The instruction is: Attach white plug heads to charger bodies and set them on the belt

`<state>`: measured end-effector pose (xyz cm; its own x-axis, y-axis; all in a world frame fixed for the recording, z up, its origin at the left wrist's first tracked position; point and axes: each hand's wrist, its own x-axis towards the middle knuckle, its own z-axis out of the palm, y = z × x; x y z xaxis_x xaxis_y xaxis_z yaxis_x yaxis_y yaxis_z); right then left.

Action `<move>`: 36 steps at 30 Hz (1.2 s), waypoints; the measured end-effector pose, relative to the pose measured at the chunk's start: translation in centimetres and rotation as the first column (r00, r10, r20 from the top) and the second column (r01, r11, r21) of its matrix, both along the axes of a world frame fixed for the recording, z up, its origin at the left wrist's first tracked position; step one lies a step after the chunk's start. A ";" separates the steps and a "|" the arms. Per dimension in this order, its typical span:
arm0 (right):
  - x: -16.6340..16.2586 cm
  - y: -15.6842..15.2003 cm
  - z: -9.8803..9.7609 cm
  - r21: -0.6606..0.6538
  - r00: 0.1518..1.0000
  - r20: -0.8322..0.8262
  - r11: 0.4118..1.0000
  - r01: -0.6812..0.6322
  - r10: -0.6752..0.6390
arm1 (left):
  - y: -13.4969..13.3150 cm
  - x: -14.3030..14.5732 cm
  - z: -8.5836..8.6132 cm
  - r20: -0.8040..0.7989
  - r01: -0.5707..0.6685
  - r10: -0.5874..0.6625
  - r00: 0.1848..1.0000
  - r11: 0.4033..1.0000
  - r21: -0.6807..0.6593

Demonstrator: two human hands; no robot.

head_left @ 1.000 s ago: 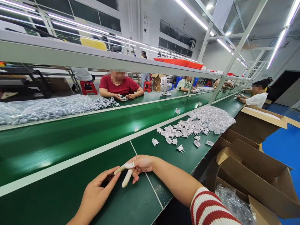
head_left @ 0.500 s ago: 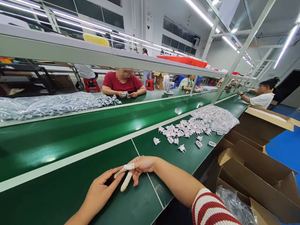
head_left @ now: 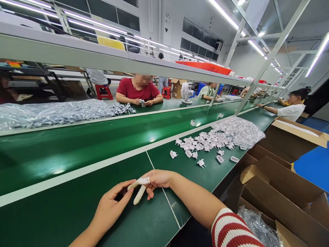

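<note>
Near centre, the left hand [head_left: 110,203] is pinching a finger cot [head_left: 143,180] worn on the loosely spread, seemingly empty right hand [head_left: 160,179], apparently adjusting its fit, the next move probably calling for steadiness.

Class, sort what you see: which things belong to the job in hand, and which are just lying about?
Job in hand:
right hand, wearing white finger covers
left hand, touching one cover

Lying about, untouched:
white plugs
clear plastic bag
cardboard boxes
</note>
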<state>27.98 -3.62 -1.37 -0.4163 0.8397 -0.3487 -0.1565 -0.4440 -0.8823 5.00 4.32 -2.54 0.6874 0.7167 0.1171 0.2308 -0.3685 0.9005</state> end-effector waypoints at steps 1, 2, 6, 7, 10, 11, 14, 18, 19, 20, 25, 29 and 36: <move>0.0 0.0 -0.1 0.012 0.999 -0.012 0.999 -0.029 0.030 | 0.0 0.1 0.0 0.010 0.010 -0.010 1.000 1.000 -0.009; 0.0 -0.1 -0.3 0.025 0.998 -0.028 0.998 -0.056 0.056 | -0.1 0.1 0.1 0.018 0.023 -0.022 1.000 1.000 -0.017; 0.0 -0.1 -0.6 0.068 0.990 -0.073 0.991 -0.112 0.117 | -0.2 0.3 0.2 0.027 0.042 -0.041 0.999 0.999 -0.022; -0.1 -0.1 -0.6 0.071 0.990 -0.073 0.991 -0.118 0.123 | -0.2 0.2 0.2 0.019 0.049 -0.048 0.999 0.999 -0.023; -0.1 -0.2 -0.5 0.057 0.989 -0.056 0.990 -0.130 0.133 | -0.1 0.2 0.3 -0.006 0.071 -0.071 0.997 0.997 -0.028; -0.2 -0.2 -0.4 0.047 0.989 -0.046 0.989 -0.141 0.144 | -0.1 0.3 0.4 -0.010 0.073 -0.074 0.997 0.997 -0.028; -0.3 -0.4 -0.2 0.023 0.983 -0.034 0.984 -0.179 0.180 | -0.3 0.4 0.7 0.002 0.054 -0.054 0.999 0.999 -0.005; -0.2 -0.4 -0.3 0.054 0.962 -0.073 0.964 -0.260 0.264 | -0.6 0.5 1.1 0.032 0.071 -0.073 0.997 0.996 0.054; -0.2 -0.4 -0.5 0.062 0.955 -0.081 0.958 -0.280 0.284 | -0.7 0.5 1.1 0.037 0.087 -0.090 0.995 0.994 0.066; -0.2 -0.4 -0.6 0.063 0.950 -0.088 0.953 -0.295 0.300 | -0.7 0.4 1.0 0.043 0.104 -0.107 0.993 0.992 0.075; -0.3 -0.4 -0.5 -0.006 0.947 -0.071 0.949 -0.315 0.314 | -0.9 0.4 0.9 0.067 0.166 -0.174 0.982 0.980 0.105; -0.5 -0.6 0.3 -0.037 0.960 -0.024 0.959 -0.281 0.280 | -1.0 0.5 1.3 0.087 0.159 -0.171 0.981 0.978 0.132; -0.3 -0.6 0.3 0.019 0.960 -0.028 0.961 -0.278 0.278 | -1.1 0.7 1.1 0.083 0.110 -0.127 0.988 0.977 0.183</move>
